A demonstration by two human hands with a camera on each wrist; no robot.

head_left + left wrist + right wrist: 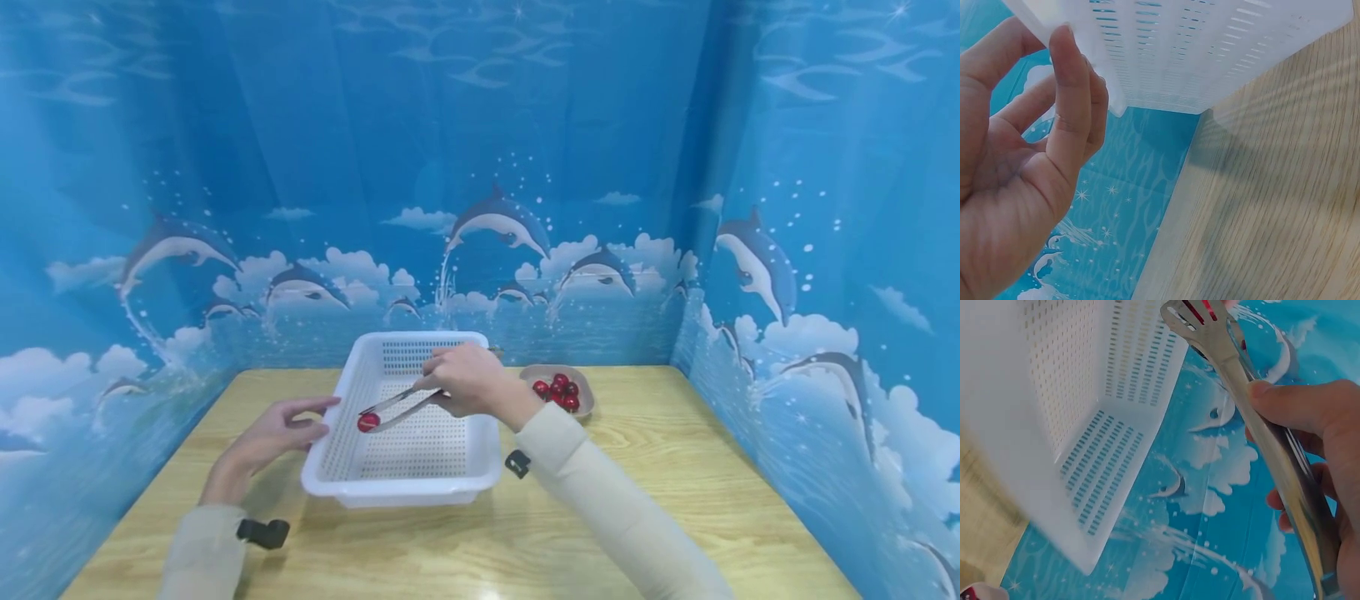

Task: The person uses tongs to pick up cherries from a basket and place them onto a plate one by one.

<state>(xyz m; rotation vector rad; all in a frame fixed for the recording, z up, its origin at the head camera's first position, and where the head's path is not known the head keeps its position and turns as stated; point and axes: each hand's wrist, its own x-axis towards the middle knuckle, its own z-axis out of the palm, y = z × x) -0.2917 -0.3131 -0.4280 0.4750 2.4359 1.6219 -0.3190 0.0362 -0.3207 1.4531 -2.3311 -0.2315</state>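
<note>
A white perforated plastic basket (408, 492) stands on the table. My left hand (273, 433) is at its left rim; in the left wrist view, the thumb and fingers of the left hand (1035, 156) pinch the rim from both sides. Above the basket, my right hand (468, 379) grips metal tongs (408, 411) around their arms. The tips of the tongs hold a red cherry (368, 423) over the left part of the basket. The right wrist view shows the slotted head of the tongs (1210, 331) with red behind its slots, partly cut off by the frame edge.
A small beige bowl (589, 402) with several red cherries (558, 387) stands right of the basket, partly behind the right forearm. The wood-grain table (637, 467) meets blue dolphin-printed curtains (465, 125) at the back and sides.
</note>
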